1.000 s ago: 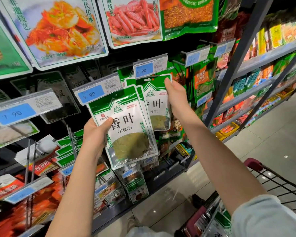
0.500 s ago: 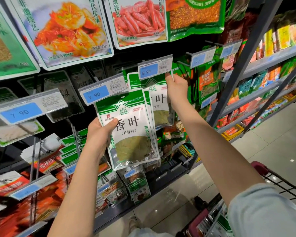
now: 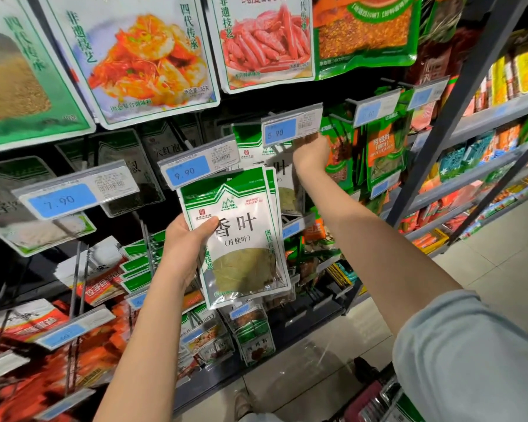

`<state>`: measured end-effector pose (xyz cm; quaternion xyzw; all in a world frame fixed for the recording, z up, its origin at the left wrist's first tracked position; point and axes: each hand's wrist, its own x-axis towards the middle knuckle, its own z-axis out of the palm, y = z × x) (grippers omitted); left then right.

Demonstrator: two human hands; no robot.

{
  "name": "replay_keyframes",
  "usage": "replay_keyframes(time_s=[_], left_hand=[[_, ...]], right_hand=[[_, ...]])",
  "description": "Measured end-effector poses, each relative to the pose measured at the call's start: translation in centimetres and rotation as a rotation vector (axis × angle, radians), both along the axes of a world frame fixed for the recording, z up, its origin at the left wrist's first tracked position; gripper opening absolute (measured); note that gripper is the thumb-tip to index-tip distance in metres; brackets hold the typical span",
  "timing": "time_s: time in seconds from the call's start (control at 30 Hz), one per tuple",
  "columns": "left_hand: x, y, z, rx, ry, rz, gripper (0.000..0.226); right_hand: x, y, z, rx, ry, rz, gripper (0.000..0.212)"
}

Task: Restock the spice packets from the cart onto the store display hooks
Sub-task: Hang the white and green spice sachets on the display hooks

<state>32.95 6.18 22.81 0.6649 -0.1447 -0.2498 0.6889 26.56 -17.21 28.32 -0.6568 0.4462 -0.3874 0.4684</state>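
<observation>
Display rack point(image 3: 470, 95) stands beyond both hands; bay-leaf packets point(image 3: 244, 239) sit clamped in the left hand point(image 3: 185, 242), thumb across the front, evidently reserve stock, while the right hand point(image 3: 310, 153) reaches behind the 5.90 tag point(image 3: 290, 124), fingers hidden, grasp indeterminable.

Bright, even store light, with glare spots on the glossy pale floor tiles point(image 3: 333, 354) — frame edges bow, and the red plastic packets point(image 3: 22, 388) at lower left blur.

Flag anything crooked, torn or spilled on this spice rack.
Nothing looks torn or spilled. The bay leaf packets below the 9.90 tag are tilted only because the left hand grips them, off any hook. The right hand reaches up behind the 5.90 tag, which hides its fingers.
</observation>
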Motion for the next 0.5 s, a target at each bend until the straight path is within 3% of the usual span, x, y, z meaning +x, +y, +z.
replay_keyframes(time_s=[0.13, 0.2, 0.3, 0.4, 0.5], left_hand=[[0.1, -0.2, -0.3, -0.02, 0.033, 0.001, 0.014], [-0.1, -0.6, -0.3, -0.03, 0.043, 0.001, 0.014], [-0.8, -1.6, -0.2, -0.032, 0.039, -0.023, 0.013], [-1.8, -2.4, 0.1, -0.053, 0.017, -0.044, 0.015], [-2.5, -2.8, 0.2, -0.117, 0.016, -0.041, 0.012]], right_hand=[[-2.5, 2.2, -1.8, -0.125, -0.193, 0.004, 0.019], [-4.2, 3.5, -3.0, -0.082, -0.218, 0.109, 0.017], [-5.5, 5.2, -4.4, 0.173, -0.109, 0.427, 0.039], [-6.0, 5.3, -5.0, 0.326, -0.155, 0.484, 0.066], [-7.4, 5.1, -3.7, 0.294, -0.179, 0.419, 0.048]])
